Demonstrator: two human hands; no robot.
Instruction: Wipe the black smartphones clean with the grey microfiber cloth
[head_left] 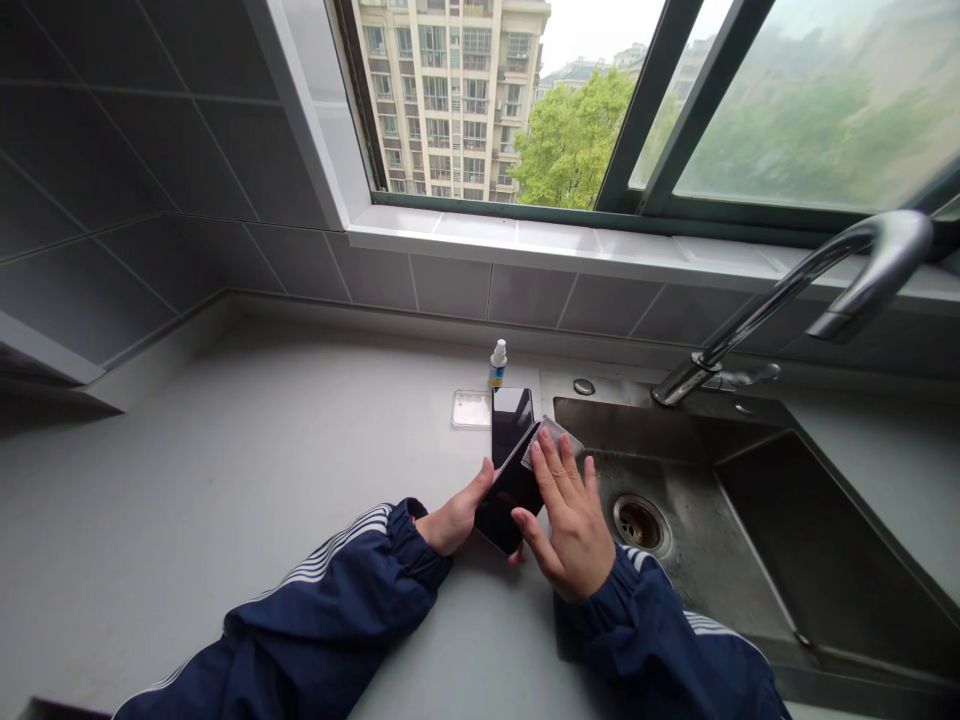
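My left hand (456,515) grips a black smartphone (504,508) by its side and underside, tilted above the counter, with the dark glossy face up. A thin grey cloth with a zigzag edge (555,428) lies over the phone's upper end. My right hand (574,525) presses it down with flat, outstretched fingers, the thumb apart over the phone's lower part. Just behind, a second dark, shiny phone-like slab (512,410) lies on the counter, partly covered by the held phone. Next to it are a clear phone case (471,410) and a small white-capped bottle (498,362).
A pale countertop (262,440) stretches to the left. On the right is a steel sink (690,480) with a drain (641,523), close to my right hand. A chrome faucet (780,300) arches over its back edge. Behind the counter is a tiled wall beneath a window sill (517,232).
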